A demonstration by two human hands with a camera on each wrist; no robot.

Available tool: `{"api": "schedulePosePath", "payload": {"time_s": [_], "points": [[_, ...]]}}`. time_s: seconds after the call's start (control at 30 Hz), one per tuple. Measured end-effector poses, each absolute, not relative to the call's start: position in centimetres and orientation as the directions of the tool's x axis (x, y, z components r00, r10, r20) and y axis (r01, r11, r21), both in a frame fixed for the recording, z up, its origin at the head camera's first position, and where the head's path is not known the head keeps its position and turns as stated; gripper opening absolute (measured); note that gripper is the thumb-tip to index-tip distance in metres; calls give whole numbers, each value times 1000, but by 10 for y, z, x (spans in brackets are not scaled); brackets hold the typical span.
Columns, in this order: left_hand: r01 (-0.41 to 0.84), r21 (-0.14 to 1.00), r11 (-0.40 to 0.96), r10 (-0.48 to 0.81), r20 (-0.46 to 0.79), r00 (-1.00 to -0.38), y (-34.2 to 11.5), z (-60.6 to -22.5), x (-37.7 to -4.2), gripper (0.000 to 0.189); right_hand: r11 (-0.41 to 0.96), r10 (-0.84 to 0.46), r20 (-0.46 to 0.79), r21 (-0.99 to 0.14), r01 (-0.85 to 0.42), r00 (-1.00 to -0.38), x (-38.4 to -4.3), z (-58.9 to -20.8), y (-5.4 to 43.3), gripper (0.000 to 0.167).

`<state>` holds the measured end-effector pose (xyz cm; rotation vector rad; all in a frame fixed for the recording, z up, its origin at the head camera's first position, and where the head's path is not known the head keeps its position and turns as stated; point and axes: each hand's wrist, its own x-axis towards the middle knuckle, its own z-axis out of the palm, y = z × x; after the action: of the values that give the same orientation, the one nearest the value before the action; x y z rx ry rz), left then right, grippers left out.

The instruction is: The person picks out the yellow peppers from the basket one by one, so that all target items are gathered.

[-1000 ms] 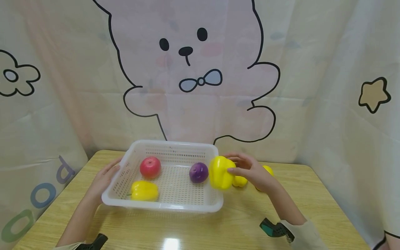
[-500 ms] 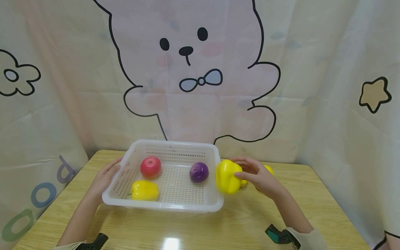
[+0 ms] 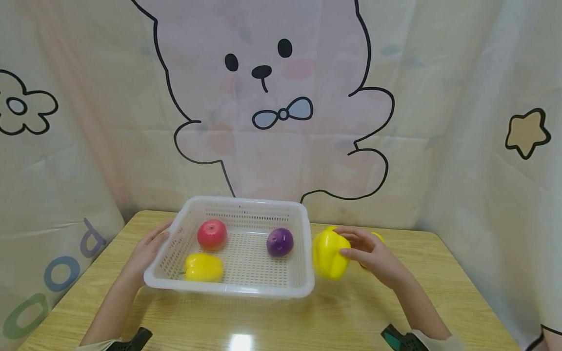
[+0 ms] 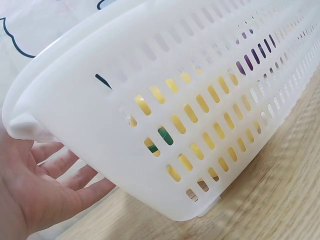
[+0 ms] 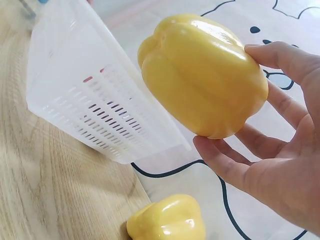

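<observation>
My right hand [image 3: 371, 256] pinches a yellow bell pepper [image 3: 331, 253] between thumb and fingers, just outside the right end of the white plastic basket [image 3: 228, 291]. In the right wrist view the held bell pepper [image 5: 205, 75] hangs above the table, apart from the basket wall. My left hand [image 3: 147, 253] rests against the basket's left end; the left wrist view shows its fingers [image 4: 95, 192] touching the wall below the rim. Inside the basket lie a red apple-like fruit [image 3: 212, 235], a round purple vegetable [image 3: 280, 242] and another yellow bell pepper [image 3: 204, 267].
Another yellow pepper [image 5: 167, 220] lies on the wooden table [image 3: 281, 324] right of the basket; in the head view my right hand mostly hides the things there, with a bit of yellow [image 3: 378, 237] showing. A printed curtain [image 3: 281, 161] hangs behind the table.
My right hand has moved right and slightly toward me with the bell pepper, from over the basket's right rim to outside it. The left hand and basket have stayed in place.
</observation>
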<state>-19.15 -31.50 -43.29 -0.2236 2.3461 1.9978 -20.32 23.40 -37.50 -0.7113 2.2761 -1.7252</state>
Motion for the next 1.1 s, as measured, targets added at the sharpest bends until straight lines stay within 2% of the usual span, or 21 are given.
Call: {"api": "schedulePosePath", "payload": {"time_s": [1.1], "points": [[-152,976,153,-77,-142,-987,-313,-431,-190,66,229,-437,64,-957,-180,-897,-198,-404,260,46]]}}
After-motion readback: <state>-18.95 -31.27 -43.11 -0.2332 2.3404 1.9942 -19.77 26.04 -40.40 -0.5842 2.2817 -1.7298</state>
